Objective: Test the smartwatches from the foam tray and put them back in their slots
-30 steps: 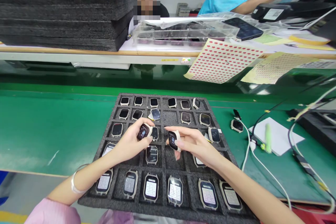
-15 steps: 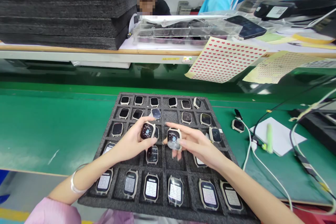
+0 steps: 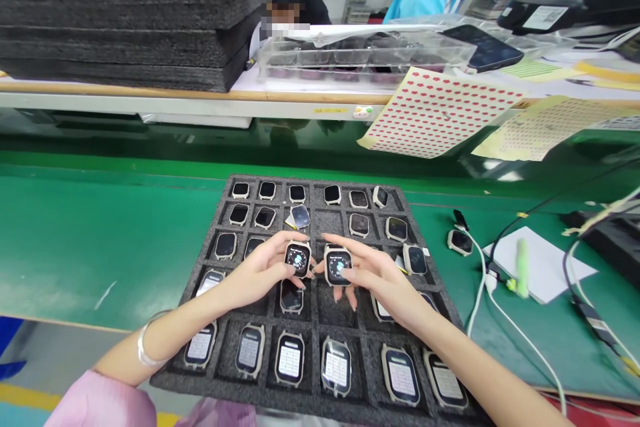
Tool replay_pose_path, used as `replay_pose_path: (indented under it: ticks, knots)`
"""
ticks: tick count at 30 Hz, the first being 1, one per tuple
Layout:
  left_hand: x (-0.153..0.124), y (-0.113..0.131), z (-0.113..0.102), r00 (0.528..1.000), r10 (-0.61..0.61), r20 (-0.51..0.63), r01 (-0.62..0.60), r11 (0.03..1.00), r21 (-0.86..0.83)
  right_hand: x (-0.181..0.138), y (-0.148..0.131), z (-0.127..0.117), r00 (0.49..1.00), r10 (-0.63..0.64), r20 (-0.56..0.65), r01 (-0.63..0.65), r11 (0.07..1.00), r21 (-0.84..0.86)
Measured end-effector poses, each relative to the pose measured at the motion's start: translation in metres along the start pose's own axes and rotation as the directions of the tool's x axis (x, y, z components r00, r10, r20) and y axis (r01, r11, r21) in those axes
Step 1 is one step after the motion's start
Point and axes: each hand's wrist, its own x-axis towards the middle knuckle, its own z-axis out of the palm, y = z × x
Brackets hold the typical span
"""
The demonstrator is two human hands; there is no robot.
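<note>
Over the middle of a dark foam tray point(image 3: 325, 221), my left hand point(image 3: 267, 265) is closed on a strapless smartwatch point(image 3: 299, 259) with a lit dial. Close beside it, my right hand point(image 3: 377, 275) grips a second smartwatch point(image 3: 339, 265), its thumb on the lower part of the lit screen. The two watches are held side by side, a small gap between them, faces up. Watches fill many compartments around them: those at the back have dark screens, while a front-row watch point(image 3: 290, 357) and its neighbours show white lists. My forearms hide some compartments.
A stack of black foam point(image 3: 125, 33) stands on the shelf at left, beside clear plastic trays point(image 3: 360, 57) and a phone point(image 3: 483, 47). Sticker sheets point(image 3: 440, 113) hang from the shelf edge. Cables point(image 3: 483, 280), a watch point(image 3: 460, 241) and white paper point(image 3: 545, 267) lie right. Two people sit beyond.
My left hand has turned its watch more face-up and moved it right, nearer the other. The right hand's watch has tilted slightly, and its dial shows more clearly. The camera view shifted slightly.
</note>
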Motion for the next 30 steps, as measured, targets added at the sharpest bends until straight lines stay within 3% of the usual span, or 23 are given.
replay_pose_path:
  ticks: [10, 15, 22, 24, 27, 30]
  knots:
    - [0.0, -0.001, 0.0, 1.0, 0.012, 0.012, -0.012, 1.0, 0.013, 0.0, 0.001, 0.0, 0.999, -0.033, -0.022, 0.032, 0.999, -0.042]
    - [-0.001, -0.002, 0.0, 1.0, 0.019, 0.022, -0.019, 0.999, 0.036, -0.001, 0.001, 0.002, 0.998, -0.039, -0.055, 0.031, 0.989, -0.147]
    - [0.0, -0.004, -0.003, 0.994, 0.081, -0.071, -0.077, 0.996, 0.051, -0.009, -0.005, 0.003, 0.993, -0.008, 0.117, 0.04, 0.962, -0.27]
    - [0.0, -0.004, -0.003, 0.993, 0.089, -0.079, -0.086, 0.995, 0.044, -0.012, -0.006, 0.001, 0.99, 0.017, 0.142, 0.052, 0.884, -0.464]
    - [0.0, -0.003, -0.002, 0.993, 0.091, -0.073, -0.089, 0.996, 0.022, -0.017, -0.005, -0.002, 0.985, 0.008, 0.175, 0.138, 0.577, -0.805]
    - [0.0, -0.002, 0.0, 0.993, 0.089, -0.077, -0.088, 0.996, 0.012, -0.02, -0.005, -0.003, 0.967, 0.009, 0.255, 0.239, 0.323, -0.916]
